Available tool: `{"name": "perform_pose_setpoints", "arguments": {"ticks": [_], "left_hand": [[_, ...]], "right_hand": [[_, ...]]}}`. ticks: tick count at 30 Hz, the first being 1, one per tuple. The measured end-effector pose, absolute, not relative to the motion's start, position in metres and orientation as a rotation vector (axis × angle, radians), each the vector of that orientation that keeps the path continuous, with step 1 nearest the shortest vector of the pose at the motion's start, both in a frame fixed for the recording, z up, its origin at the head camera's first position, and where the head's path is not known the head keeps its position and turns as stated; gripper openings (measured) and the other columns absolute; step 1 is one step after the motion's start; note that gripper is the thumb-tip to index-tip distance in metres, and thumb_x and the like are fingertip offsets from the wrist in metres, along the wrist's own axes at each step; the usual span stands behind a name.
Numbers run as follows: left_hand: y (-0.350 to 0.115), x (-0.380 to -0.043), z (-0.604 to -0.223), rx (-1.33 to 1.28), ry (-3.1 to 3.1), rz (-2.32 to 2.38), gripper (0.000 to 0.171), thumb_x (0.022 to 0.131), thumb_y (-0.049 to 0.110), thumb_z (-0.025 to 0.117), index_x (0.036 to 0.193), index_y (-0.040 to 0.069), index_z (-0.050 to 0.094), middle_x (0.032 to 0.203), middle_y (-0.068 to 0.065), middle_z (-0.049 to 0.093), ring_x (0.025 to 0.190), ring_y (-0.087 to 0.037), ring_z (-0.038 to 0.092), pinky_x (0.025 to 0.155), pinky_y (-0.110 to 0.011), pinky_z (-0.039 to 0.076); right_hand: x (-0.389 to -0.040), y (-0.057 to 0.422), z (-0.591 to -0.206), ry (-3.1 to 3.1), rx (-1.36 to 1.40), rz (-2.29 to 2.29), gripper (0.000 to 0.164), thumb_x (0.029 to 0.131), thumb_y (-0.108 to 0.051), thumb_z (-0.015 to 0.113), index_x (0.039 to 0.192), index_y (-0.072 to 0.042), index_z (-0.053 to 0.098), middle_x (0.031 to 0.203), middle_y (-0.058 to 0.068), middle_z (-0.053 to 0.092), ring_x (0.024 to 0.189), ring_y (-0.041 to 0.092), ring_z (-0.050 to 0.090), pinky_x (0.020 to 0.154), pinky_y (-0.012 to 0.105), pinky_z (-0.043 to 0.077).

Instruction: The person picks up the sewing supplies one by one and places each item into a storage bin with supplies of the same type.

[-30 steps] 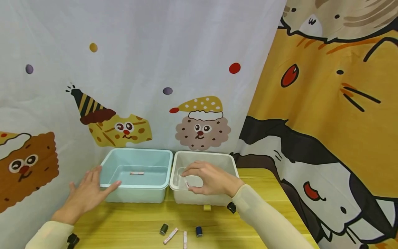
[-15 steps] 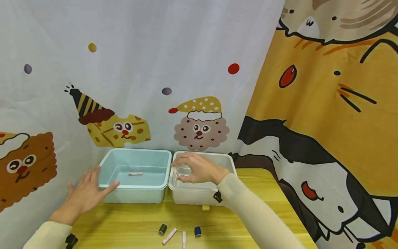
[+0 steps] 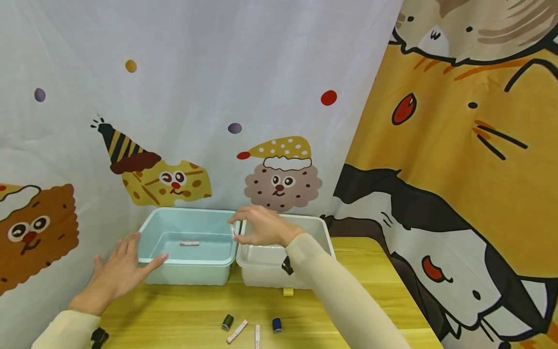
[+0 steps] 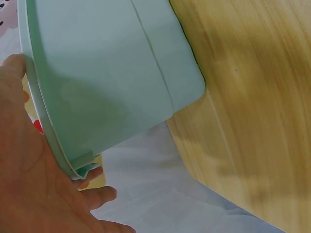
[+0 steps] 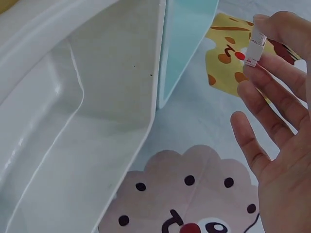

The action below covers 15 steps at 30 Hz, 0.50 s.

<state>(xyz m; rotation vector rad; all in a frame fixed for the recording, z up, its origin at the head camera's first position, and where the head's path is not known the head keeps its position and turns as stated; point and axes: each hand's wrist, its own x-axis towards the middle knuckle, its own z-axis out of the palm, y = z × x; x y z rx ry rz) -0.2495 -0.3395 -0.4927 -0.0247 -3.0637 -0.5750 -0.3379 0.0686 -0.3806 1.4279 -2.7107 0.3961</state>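
My right hand (image 3: 267, 227) pinches a small slim white box with pink print (image 5: 255, 47) between thumb and fingertips. In the head view the hand is above the rim where the two bins meet. A similar white box (image 3: 189, 243) lies on the floor of the light blue bin (image 3: 192, 274). My left hand (image 3: 115, 271) rests at the near left corner of that bin, thumb along the front rim and fingers spread on the left side. To the right of the blue bin stands the white bin (image 3: 279, 276), partly covered by my right hand and sleeve.
On the wooden table (image 3: 174, 310) in front lie a green thread spool (image 3: 227, 322), a blue thread spool (image 3: 277, 325) and two more slim white boxes (image 3: 237, 331). A small yellow piece (image 3: 288, 292) sits against the white bin. A printed curtain (image 3: 183, 97) hangs behind.
My right hand has risen from inside the white bin and moved left to the blue bin's right rim, carrying the small white box. The left hand stays at its corner.
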Motion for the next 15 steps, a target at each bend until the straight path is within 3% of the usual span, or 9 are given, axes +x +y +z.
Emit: {"name": "perform_pose_setpoints", "arguments": {"ticks": [8, 15], "left_hand": [[-0.338, -0.252, -0.493, -0.036, -3.07, -0.562, 0.132, 0.109, 0.089, 0.046, 0.179, -0.016, 0.008, 0.179, -0.052, 0.018, 0.161, -0.079, 0.022, 0.111, -0.11, 0.01], [-0.34, -0.251, -0.492, -0.04, -3.089, -0.561, 0.13, 0.11, 0.087, 0.046, 0.179, -0.015, 0.006, 0.18, -0.051, 0.016, 0.162, -0.081, 0.017, 0.11, -0.111, 0.009]], "right_hand": [[-0.349, 0.053, -0.388, -2.798, 1.323, 0.381, 0.047, 0.11, -0.041, 0.081, 0.154, -0.023, 0.077, 0.16, -0.001, 0.075, 0.154, 0.023, 0.067, 0.132, 0.046, 0.055], [-0.362, 0.04, -0.394, -2.847, 1.265, 0.399, 0.047, 0.11, -0.04, 0.081, 0.154, -0.023, 0.077, 0.159, -0.001, 0.075, 0.143, 0.022, 0.073, 0.124, 0.043, 0.061]]}}
